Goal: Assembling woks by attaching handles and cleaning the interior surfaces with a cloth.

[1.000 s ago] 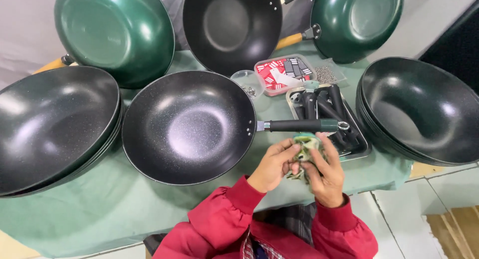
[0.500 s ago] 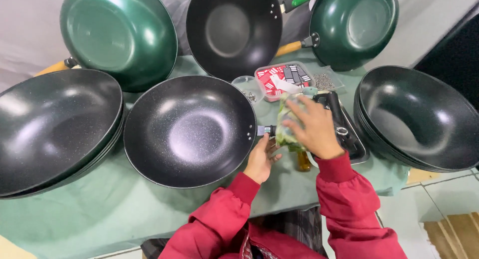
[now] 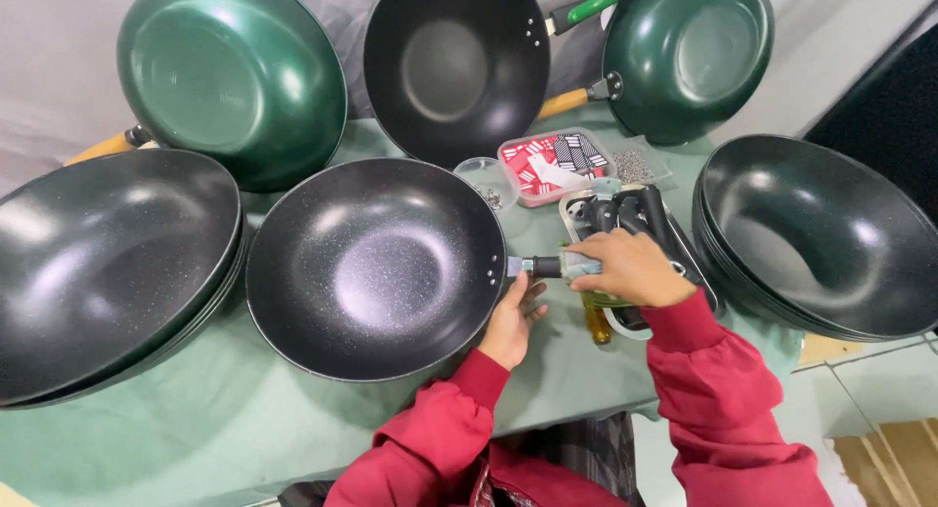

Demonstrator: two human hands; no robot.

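Left hand (image 3: 511,323) pressed with loosely curled fingers against the rim, at four o'clock, of the round black speckled non-stick wok (image 3: 374,266) lying mid-table on the pale green cloth (image 3: 195,424), right hand (image 3: 633,268) closed around its dark handle (image 3: 557,266) at three o'clock, over the metal tray of black handles (image 3: 635,219).

I see the centre wok (image 3: 376,268) w/ matt speckled non-stick coating, steel ferrule at its handle. Upper-left pan (image 3: 233,77): glossy green enamel, wood handle. Table cover (image 3: 147,439): soft matt green cloth; sleeves (image 3: 718,400) red fabric.
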